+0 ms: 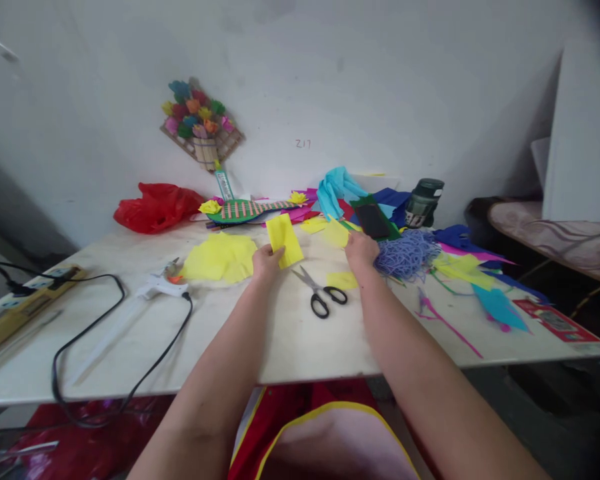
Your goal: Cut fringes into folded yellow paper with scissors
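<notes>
Holding the yellow paper strip (285, 240) pinched upright in our left hand (267, 261) over the worktop (290, 340), our right hand (361, 250) loosely curled, its grip empty, beside the purple yarn (406, 255), we'd probably crease it or snag the scissors (321, 296).

A red bag (155, 207) slumps at the table's (290, 347) far left edge, a power strip (25, 303) along its left side.

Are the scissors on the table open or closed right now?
Slightly open. The scissors lie flat on the table between the left hand and right hand, untouched; their blades part in a narrow V and the black handles sit apart.
</notes>
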{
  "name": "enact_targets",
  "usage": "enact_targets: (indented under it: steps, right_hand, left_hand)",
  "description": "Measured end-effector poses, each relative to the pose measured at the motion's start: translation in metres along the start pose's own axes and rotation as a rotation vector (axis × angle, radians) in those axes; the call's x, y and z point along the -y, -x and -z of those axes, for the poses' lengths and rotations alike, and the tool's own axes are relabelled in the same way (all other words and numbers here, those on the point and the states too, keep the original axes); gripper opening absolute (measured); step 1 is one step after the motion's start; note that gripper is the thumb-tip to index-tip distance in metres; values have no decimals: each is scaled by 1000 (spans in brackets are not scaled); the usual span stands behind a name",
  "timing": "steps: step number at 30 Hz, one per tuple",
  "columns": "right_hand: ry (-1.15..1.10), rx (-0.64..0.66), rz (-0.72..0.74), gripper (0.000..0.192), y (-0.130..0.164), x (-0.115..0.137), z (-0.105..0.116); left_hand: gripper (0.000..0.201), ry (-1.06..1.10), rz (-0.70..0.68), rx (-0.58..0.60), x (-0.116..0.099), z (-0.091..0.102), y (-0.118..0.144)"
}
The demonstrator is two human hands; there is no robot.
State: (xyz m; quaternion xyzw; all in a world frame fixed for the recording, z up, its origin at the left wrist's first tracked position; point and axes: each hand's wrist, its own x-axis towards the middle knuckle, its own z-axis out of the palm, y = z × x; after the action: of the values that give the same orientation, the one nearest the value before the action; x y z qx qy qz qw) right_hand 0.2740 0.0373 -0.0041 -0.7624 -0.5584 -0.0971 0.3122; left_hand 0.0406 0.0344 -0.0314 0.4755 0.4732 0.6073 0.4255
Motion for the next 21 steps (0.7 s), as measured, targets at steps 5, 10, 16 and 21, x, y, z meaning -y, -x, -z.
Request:
enact_targets:
  steps: [5, 10, 16, 21]
  right_hand:
    - [-391, -62, -27, 36, -4, 4, 4]
    - [-1023, 127, -72, 37, -7, 16, -1]
    - [-1505, 443, -18, 37, 1, 29, 11]
    - [-1656, 654, 33, 34, 13, 38, 20]
  left_hand:
    - [29, -51, -18, -24, 0, 1, 0]
    - [25, -71, -11, -68, 0, 2, -1]
    - [22, -173, 6, -189, 1, 9, -5]
    - [18, -233, 26, -198, -3, 6, -1]
